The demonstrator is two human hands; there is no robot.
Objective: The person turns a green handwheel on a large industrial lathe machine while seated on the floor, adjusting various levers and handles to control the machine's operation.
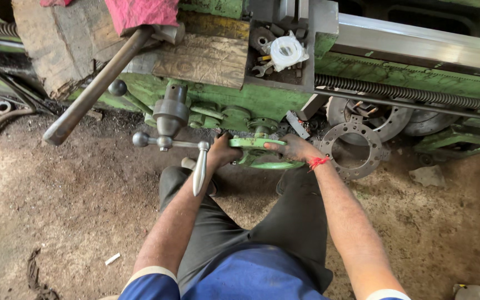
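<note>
I look down at a green lathe carriage (pixel 234 103). My left hand (pixel 222 150) grips the left side of its green handwheel (pixel 265 155). My right hand (pixel 293 148), with a red thread at the wrist, holds the wheel's top right rim. A grey cross handle with ball knobs (pixel 165 139) juts out just left of my left hand, one chrome spoke hanging down over my forearm. Both hands are grimy.
A long steel bar (pixel 93 91) slants out from under a red cloth (pixel 140 12). A tray (pixel 279 53) holds spanners and a white tape roll. The leadscrew (pixel 418 94) runs right. Metal flange rings (pixel 354 147) lie on the dirt floor beneath.
</note>
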